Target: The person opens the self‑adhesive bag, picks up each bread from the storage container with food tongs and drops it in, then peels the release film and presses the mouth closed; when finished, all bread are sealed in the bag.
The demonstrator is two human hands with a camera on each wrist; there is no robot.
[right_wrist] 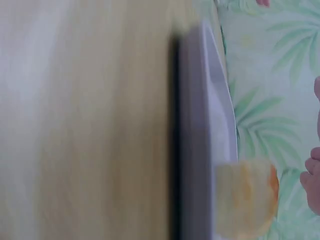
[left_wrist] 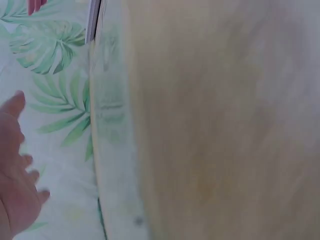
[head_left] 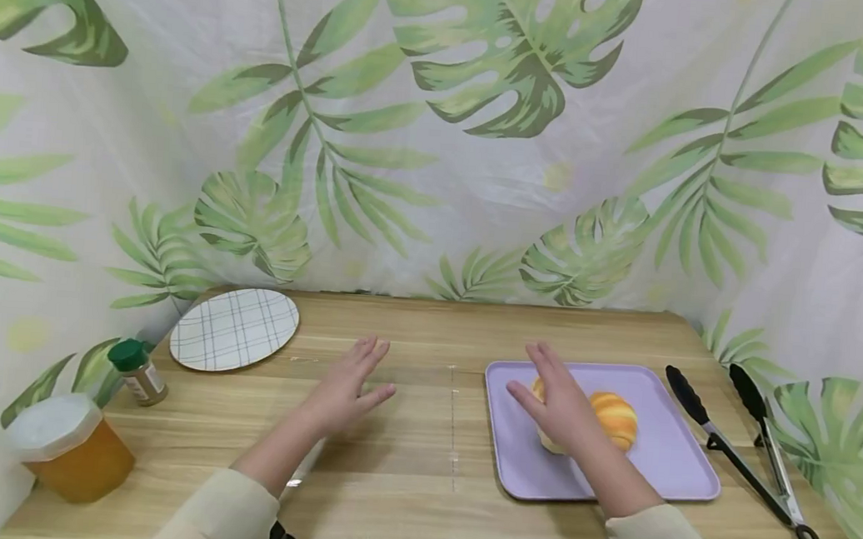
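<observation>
Hovering over the surface (head_left: 400, 501), left hand (head_left: 346, 390) and right hand (head_left: 559, 399) are held with fingers (head_left: 549, 365) pretty much straight, nothing gripped; bread rolls (head_left: 619, 420) are parked on the purple tray (head_left: 669, 466), partly blocked by the right hand.

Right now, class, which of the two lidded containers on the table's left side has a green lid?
The small bottle, beyond the larger orange jar. Its green lid sets it apart; the jar's lid is whitish.
</observation>
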